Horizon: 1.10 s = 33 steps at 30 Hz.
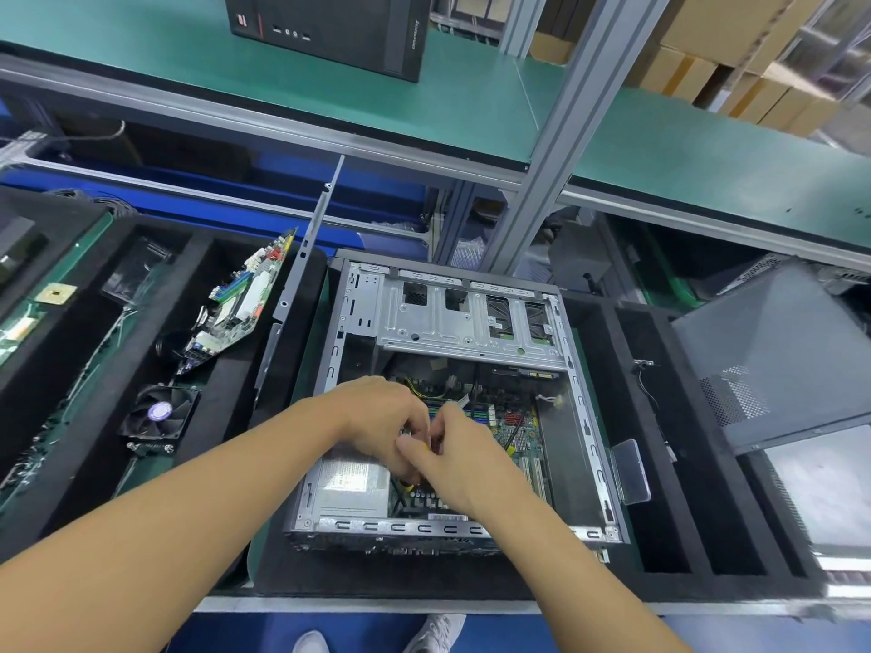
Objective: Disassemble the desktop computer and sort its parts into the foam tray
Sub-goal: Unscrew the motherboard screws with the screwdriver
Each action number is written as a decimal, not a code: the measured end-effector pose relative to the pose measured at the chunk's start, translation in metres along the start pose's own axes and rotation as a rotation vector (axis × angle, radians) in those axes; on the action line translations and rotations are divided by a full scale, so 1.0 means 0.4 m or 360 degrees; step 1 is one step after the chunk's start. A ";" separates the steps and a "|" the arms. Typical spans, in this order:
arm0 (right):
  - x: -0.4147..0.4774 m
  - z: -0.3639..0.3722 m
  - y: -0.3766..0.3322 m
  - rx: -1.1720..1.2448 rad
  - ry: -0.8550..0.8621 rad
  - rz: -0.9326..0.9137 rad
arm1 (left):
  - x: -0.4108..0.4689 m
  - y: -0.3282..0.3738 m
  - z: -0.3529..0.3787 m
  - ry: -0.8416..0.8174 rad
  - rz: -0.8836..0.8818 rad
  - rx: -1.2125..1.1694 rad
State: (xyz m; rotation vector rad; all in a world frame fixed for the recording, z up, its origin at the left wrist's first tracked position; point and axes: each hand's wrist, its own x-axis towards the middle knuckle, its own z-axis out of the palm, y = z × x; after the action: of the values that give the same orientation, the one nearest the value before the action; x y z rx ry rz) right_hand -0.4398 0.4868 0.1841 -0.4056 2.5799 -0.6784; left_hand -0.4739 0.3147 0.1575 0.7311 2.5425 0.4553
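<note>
So the open computer case (587, 431) sits beside the foam tray (221, 417) — left hand (377, 414) and right hand (464, 457) both curled inside, pinching what looks like a yellow-wired connector (425, 446). Floppy wires, fragile motherboard (518, 435) — grip the plug body, I'd say.

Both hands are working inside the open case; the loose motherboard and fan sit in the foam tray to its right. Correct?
One error: the loose motherboard and fan lie in the foam tray left of the open case, not right, as the head view shows. The left hand and right hand are indeed working inside the case.
</note>
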 end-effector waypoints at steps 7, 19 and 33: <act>0.009 -0.009 0.000 -0.0203 -0.0047 -0.0154 | -0.001 -0.007 -0.003 -0.0076 -0.0006 -0.0003; 0.010 -0.015 0.016 -0.0071 -0.0281 -0.0188 | 0.001 -0.009 0.000 0.0005 0.0055 -0.0036; -0.001 0.012 0.005 -0.0169 0.0017 -0.0154 | -0.004 0.002 0.014 0.0094 0.0006 0.0040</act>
State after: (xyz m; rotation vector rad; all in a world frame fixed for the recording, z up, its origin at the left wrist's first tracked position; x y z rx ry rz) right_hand -0.4374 0.4867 0.1794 -0.5659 2.6277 -0.5789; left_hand -0.4694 0.3153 0.1536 0.7420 2.6063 0.4536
